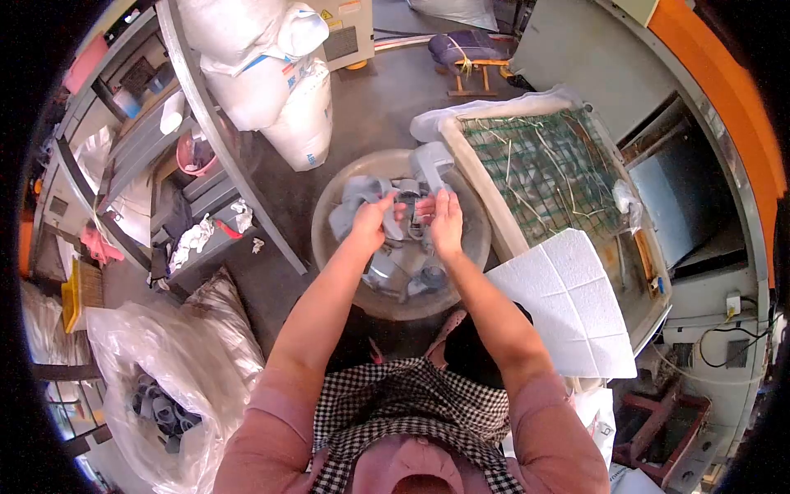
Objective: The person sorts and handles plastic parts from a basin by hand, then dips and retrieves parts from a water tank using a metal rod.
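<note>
Within the tub's rim [331,285], a narrow gap separates the hands [372,222] [445,224].

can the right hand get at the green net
Probably yes: the right hand is over the round tub beside the green net, its top mostly bare apart from thin strands.

Just the one head-worn cam here, looking from above the person's own shoulders, facing forward and pretty steeply down, so the left hand [376,221] and right hand [444,222] sit around mid-frame, fairly near the lens. It's a super wide fisheye with black corners, catching the checked apron [370,399] on the near side of the hands and reaching out to white sacks [292,115] well beyond the left one.
</note>
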Motion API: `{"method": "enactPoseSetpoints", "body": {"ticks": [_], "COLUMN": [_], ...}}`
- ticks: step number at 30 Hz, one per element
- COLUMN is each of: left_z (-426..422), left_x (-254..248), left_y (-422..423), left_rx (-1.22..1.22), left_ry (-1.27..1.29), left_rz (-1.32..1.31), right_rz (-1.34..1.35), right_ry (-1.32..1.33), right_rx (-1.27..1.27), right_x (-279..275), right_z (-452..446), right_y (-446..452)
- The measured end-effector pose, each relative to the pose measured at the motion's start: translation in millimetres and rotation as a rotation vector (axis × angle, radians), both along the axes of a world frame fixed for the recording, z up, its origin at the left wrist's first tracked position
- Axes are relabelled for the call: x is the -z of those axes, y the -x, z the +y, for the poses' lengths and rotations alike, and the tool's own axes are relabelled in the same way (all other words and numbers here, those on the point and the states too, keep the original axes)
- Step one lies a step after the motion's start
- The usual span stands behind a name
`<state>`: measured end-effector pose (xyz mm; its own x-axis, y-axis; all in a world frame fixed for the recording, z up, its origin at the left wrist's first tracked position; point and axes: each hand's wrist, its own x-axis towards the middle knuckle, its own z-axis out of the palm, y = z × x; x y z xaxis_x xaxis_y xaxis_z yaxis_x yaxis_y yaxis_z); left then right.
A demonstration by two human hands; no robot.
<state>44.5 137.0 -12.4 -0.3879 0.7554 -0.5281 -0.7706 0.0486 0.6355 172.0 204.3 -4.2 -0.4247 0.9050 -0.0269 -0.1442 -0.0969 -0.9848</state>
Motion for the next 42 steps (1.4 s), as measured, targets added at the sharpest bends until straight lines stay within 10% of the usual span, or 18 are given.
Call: {"method": "enactPoseSetpoints", "body": {"ticks": [6, 13, 20, 22, 25, 30, 42], "left_z": [-6.3, -5.6, -9.8, -13.8, -18.6, -30.8, -30.4], "left_x": [-16.3, -15.0, -21.3, -15.9, -20.8, -33.1, 2.5], "left_y": [10.7, 6.0, -0.9, -7.2, -8.4, -47.5, -49.5], "left_rx": [0.022, 0.024, 0.033, -0.054, 0.307, 0.647, 0.586], "left_ry": [0.049, -0.188, -0.174, -0.096, 0.163, 0.221, -0.052], "left_rz": [0.107, 0.172, 0.169, 0.332, 1.461, 1.796, 1.691], "right_rz": [0.071, -0.373, -0.202, -0.473, -0.504, -0.296, -0.506], "right_ry": [-0.071, -0.839, -0.417, -0.431, -0.819, -0.802, -0.775], "right_rx": [-0.169, -0.28, -0.418, -0.036, 0.117, -0.055, -0.145], "right_x": [-2.9, -12.3, -27.5, -50.0, -54.3, -46.3, -27.7], "right_z": [-17.6, -40.1, -24.7, -15.5, 20.0, 34.6, 42.1], "right_y": [-0.1, 0.9, -1.9, -7.0, -19.1, -11.2, -13.4]}}
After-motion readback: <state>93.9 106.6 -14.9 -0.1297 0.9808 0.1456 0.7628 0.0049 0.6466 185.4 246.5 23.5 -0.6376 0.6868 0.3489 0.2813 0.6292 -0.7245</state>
